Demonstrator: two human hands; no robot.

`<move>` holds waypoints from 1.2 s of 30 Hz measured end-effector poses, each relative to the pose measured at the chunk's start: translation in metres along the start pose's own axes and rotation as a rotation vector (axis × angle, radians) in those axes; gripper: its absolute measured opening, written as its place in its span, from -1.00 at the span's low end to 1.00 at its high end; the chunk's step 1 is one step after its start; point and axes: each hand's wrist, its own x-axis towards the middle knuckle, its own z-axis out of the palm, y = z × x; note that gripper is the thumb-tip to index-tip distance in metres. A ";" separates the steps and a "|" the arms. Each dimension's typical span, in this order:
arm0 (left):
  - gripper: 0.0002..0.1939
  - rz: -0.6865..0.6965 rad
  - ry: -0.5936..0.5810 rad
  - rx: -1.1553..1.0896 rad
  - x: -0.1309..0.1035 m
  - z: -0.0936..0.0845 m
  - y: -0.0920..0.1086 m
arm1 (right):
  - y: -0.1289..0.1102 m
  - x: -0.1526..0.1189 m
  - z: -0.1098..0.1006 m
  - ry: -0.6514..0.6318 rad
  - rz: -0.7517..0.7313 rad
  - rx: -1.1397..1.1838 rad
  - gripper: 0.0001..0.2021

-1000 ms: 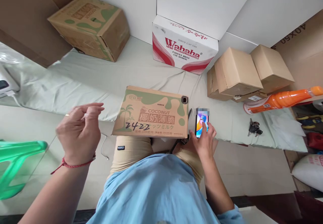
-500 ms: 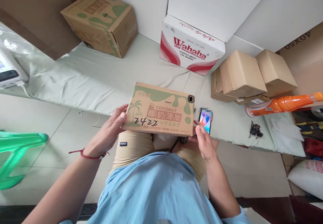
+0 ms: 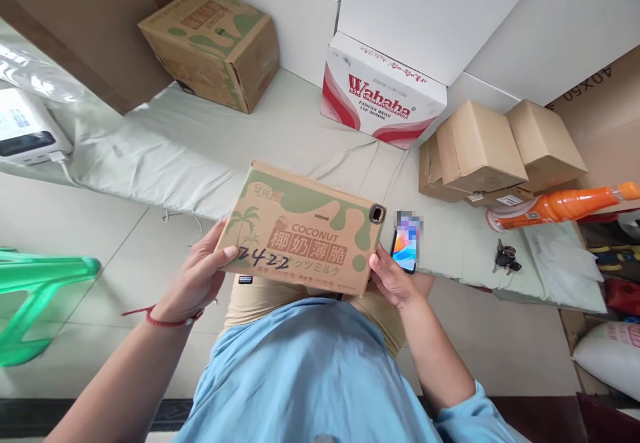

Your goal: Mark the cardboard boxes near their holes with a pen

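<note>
Above the lap, printed carton (image 3: pixel 305 230).

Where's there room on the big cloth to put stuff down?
On the pale cloth: between the held coconut box and Wahaha box, leftward toward the white device, and between phone and keys. It's crowded at right, around the small brown cartons and orange bottle.

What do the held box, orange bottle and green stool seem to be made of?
Box: cardboard, matte brown, with ink printed straight on it.
Bottle: probably glossy plastic, from its highlights and moulded shape; I can't tell tint from contents.
Stool: likely smooth plastic, given its bright green sheen and rounded edges.
</note>
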 end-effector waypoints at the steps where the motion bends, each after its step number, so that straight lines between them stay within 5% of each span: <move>1: -0.19 0.022 -0.013 0.028 -0.003 -0.004 0.001 | 0.004 -0.004 0.001 -0.014 -0.004 0.033 0.03; 5: -0.15 0.095 -0.112 0.168 -0.011 -0.003 0.011 | 0.022 -0.027 0.001 0.026 -0.005 0.153 0.13; 9: -0.15 0.187 -0.259 0.288 -0.010 0.022 0.021 | 0.040 -0.064 -0.011 0.178 -0.021 0.146 0.10; 17: -0.19 0.527 -0.754 0.457 0.011 0.110 0.018 | 0.061 -0.165 -0.063 0.918 0.056 0.221 0.00; 21: -0.31 0.607 -0.930 0.486 0.013 0.132 0.018 | 0.062 -0.196 -0.074 1.199 -0.002 0.213 -0.15; 24: -0.54 0.505 -0.761 0.478 0.017 0.122 0.014 | 0.063 -0.201 -0.080 1.184 -0.111 0.210 -0.27; 27: -0.51 0.265 -0.418 0.429 0.020 0.091 0.004 | 0.062 -0.195 -0.090 1.165 -0.173 0.241 -0.28; 31: -0.46 -0.059 0.053 0.360 0.012 0.025 -0.023 | 0.053 -0.178 -0.109 1.154 -0.156 0.238 -0.13; 36: -0.52 -0.361 0.369 0.334 -0.018 -0.059 -0.091 | 0.036 -0.147 -0.128 1.140 -0.164 0.309 -0.12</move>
